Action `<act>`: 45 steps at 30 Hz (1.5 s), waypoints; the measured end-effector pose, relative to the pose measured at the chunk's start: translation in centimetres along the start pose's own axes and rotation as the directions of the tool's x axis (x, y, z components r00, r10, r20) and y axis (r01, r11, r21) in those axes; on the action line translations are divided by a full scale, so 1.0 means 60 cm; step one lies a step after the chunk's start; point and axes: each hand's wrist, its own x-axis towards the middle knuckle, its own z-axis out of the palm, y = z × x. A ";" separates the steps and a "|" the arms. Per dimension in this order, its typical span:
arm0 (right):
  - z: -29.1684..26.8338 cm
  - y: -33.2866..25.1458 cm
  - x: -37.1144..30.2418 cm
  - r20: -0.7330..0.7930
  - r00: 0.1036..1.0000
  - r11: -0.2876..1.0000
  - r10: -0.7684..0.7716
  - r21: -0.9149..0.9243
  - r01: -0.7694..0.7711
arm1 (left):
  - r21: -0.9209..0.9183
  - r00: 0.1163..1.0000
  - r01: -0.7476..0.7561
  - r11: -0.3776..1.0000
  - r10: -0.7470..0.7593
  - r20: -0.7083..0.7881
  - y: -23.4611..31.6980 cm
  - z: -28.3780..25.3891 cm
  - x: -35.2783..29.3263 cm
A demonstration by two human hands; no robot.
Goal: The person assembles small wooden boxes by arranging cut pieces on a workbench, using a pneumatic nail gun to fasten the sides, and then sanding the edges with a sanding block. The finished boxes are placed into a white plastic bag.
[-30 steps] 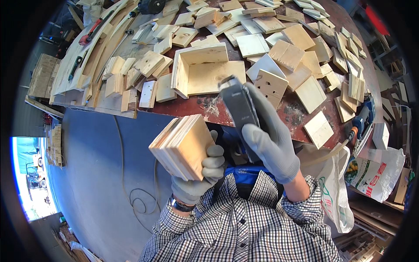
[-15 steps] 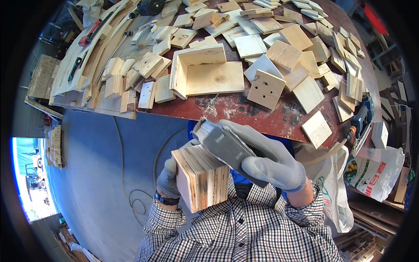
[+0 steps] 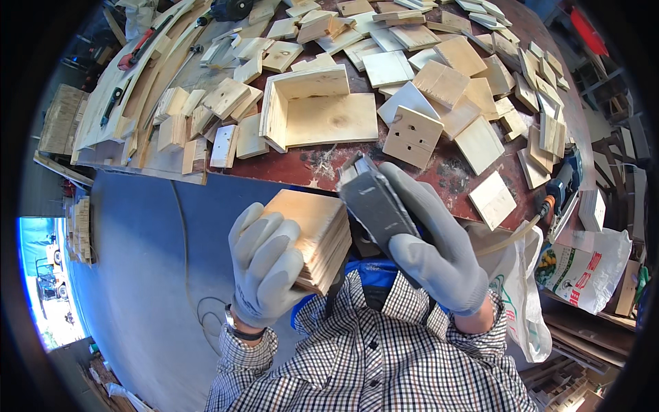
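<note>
Close to the chest, below the counter [image 3: 274,175] edge, the gloved left hand [image 3: 264,271] was closed around a stack of square wooden plates [image 3: 312,230]. The right hand [image 3: 429,250] gripped a grey sanding block [image 3: 374,202] against the stack's edge. It seemed a sanding step; further strokes would need a steady grip.

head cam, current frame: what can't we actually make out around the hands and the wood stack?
- Head view: underside of the stack of wooden squares, covered by the left hand.
- Head view: most of the grey sanding block, wrapped by the right hand.
- Head view: number of squares in the stack, layers too fine.
- Head view: table far edge, cut off by the rim.
</note>
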 end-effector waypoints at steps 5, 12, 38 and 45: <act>0.022 0.004 0.010 0.034 0.987 0.832 -0.157 -0.535 0.151 | -0.027 0.988 -0.156 0.987 0.156 0.018 -0.009 -0.004 -0.012; 0.029 0.013 -0.002 0.056 0.977 0.741 -0.205 -0.643 0.192 | 0.025 0.971 -0.164 0.986 0.157 0.182 -0.006 -0.028 0.003; 0.010 0.028 0.007 -0.201 0.963 0.953 0.180 0.280 -0.119 | -0.962 0.545 0.251 0.108 -0.837 0.048 0.034 0.024 0.002; 0.040 0.024 0.018 -0.144 0.988 0.978 -0.053 0.190 0.081 | -0.540 0.499 -0.285 -0.792 -0.604 0.622 0.032 0.075 -0.021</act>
